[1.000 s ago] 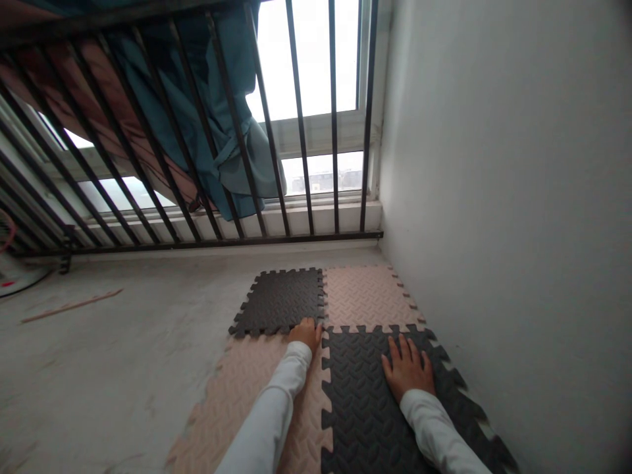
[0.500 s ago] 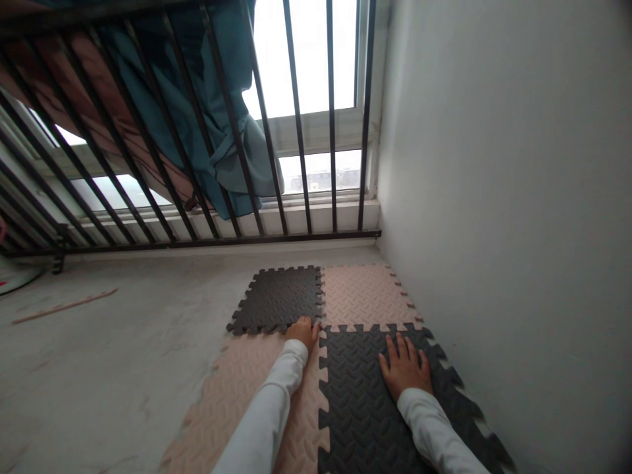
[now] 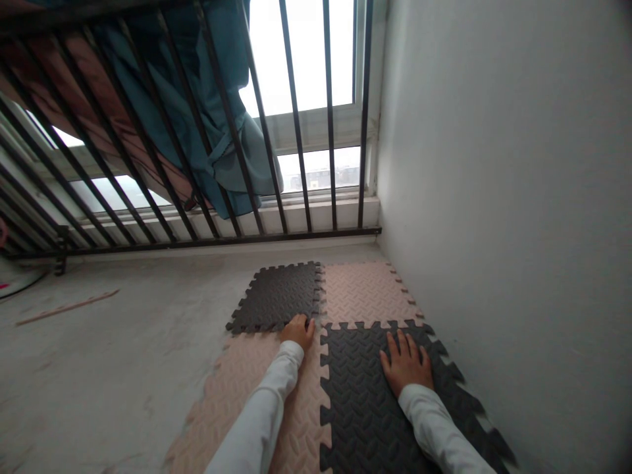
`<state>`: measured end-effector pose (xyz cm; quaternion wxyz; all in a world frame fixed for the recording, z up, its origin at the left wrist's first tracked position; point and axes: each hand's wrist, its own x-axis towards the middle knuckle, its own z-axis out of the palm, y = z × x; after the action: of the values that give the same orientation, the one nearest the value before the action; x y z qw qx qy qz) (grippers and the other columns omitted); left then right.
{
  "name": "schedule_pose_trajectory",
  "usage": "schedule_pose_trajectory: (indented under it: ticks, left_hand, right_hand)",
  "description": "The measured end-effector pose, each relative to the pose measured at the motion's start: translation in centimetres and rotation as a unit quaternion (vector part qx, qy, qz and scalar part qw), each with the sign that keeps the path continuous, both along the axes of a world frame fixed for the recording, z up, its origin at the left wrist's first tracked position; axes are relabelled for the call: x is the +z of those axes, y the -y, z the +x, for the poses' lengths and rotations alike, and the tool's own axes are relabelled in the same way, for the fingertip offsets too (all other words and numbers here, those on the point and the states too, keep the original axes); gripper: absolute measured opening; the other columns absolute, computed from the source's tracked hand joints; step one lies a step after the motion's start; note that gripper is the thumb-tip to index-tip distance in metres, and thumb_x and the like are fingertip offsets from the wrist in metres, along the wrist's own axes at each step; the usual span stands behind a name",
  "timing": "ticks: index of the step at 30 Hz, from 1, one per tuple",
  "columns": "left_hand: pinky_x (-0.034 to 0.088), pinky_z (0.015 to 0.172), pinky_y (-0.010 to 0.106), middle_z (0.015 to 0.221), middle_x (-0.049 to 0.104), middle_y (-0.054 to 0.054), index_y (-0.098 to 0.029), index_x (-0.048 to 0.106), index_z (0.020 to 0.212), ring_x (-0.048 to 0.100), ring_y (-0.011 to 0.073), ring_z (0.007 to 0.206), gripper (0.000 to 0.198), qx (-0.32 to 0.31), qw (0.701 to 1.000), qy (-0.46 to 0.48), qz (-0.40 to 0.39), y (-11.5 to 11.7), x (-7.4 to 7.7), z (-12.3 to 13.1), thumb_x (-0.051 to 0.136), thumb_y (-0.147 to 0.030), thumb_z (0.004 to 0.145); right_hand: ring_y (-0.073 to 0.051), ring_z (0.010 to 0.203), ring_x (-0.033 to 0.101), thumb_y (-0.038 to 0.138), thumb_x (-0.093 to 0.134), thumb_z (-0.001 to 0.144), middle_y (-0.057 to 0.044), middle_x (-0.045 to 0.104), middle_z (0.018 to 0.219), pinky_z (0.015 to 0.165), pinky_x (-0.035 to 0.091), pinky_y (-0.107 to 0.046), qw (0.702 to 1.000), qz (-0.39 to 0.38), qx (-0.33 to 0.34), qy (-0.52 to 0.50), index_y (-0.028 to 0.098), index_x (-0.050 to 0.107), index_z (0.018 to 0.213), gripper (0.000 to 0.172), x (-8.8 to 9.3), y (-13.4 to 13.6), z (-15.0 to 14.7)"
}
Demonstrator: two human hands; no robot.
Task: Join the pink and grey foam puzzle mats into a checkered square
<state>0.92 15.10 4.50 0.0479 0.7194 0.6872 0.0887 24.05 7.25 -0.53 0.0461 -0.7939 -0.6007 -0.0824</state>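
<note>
Four foam tiles with toothed edges lie on the floor in a two-by-two pattern. My left hand (image 3: pixel 297 331) is at the seam between the far dark tile (image 3: pixel 279 296) and the near pink tile (image 3: pixel 247 368), fingertips curled on the dark tile's near edge. Whether the fingers pinch that edge is hard to make out. My right hand (image 3: pixel 406 362) lies flat with fingers spread on the near black tile (image 3: pixel 360 401). Beyond it is the far pink tile (image 3: pixel 365 293), its near edge meeting the black tile.
A white wall (image 3: pixel 503 197) rises along the right. Black railing bars (image 3: pixel 332 131) cross the far side, with blue and pink cloth (image 3: pixel 197 118) behind them and a window beyond. A thin pink strip (image 3: pixel 69 307) lies on the grey floor (image 3: pixel 113 375) at left.
My left hand has shifted slightly left along the seam. My right hand stays spread in the same place on the black tile.
</note>
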Motion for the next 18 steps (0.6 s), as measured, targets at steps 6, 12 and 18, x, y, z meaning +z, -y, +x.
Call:
schedule_pose_trajectory:
  ticks: [6, 12, 18]
  left_hand:
    - [0.043, 0.071, 0.029, 0.097, 0.061, 0.008, -0.018, 0.057, 0.088, 0.057, 0.019, 0.086, 0.032, 0.006, 0.999, -0.02, -0.029, -0.8, 0.1, 1.2, 0.031, -0.037, 0.082]
    - [0.045, 0.068, 0.035, 0.095, 0.063, 0.011, -0.018, 0.06, 0.09, 0.06, 0.0236, 0.084, 0.04, 0.024, 0.998, -0.043, -0.045, -0.6, 0.7, 2.0, 0.03, -0.044, 0.081]
    - [0.046, 0.067, 0.038, 0.089, 0.065, 0.014, -0.016, 0.065, 0.086, 0.06, 0.0275, 0.082, 0.05, -0.016, 0.993, -0.101, -0.056, -0.8, 1.4, 2.1, 0.031, -0.051, 0.078]
  right_hand:
    - [-0.024, 0.122, 0.029, 0.04, 0.03, 0.08, -0.008, 0.035, 0.135, 0.098, 0.016, -0.047, 1.0, -0.01, 0.0, -0.007, 0.022, 0.04, 0.125, 0.049, 0.1, 0.1, -0.1]
    - [-0.024, 0.122, 0.03, 0.038, 0.03, 0.08, -0.009, 0.036, 0.134, 0.098, 0.017, -0.047, 1.0, 0.005, 0.001, 0.005, 0.022, 0.041, 0.124, 0.048, 0.3, 0.2, -0.1]
    - [-0.023, 0.121, 0.03, 0.04, 0.031, 0.08, -0.008, 0.036, 0.134, 0.098, 0.017, -0.046, 1.0, -0.006, -0.003, -0.001, 0.022, 0.041, 0.124, 0.048, 0.5, 0.1, -0.2]
